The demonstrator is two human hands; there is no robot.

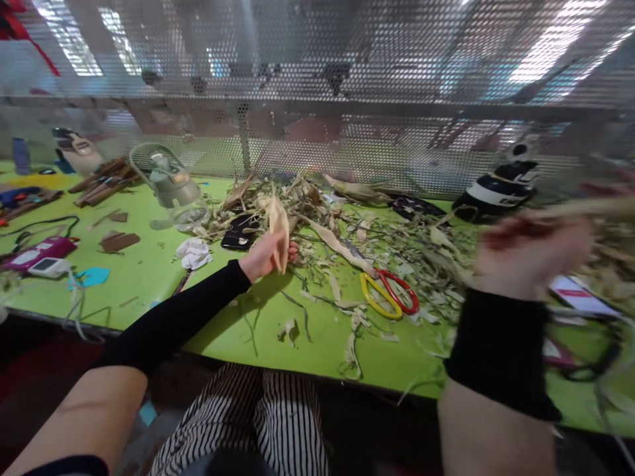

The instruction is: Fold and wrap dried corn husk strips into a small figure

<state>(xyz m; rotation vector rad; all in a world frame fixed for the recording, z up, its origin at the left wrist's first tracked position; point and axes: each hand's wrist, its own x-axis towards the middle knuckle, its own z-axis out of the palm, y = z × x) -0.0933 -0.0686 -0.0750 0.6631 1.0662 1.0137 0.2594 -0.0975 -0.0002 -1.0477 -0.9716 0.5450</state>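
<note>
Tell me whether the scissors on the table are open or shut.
Cannot tell: the scissors lie flat with red and yellow handles showing; leaf scraps hide the blades.

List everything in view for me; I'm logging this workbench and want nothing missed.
table: one, lime green, across the view
perforated screen: one, grey metal, behind the table
dried husk scraps: a heap, tan, table centre to right
scissors: one pair, one yellow and one red handle, right of centre
desk fan: one, pale grey, rear left
phone: one, black, at the heap's left edge
crumpled tissue: one, white, left of the phone
wooden sticks: a bundle, brown, rear left
pink device: one, magenta, far left
husk leaf: one, pale tan, in the left hand
left hand: black sleeve, gripping the husk leaf
right hand: blurred, black wrist cuff, raised at right, holding pale strands
</note>
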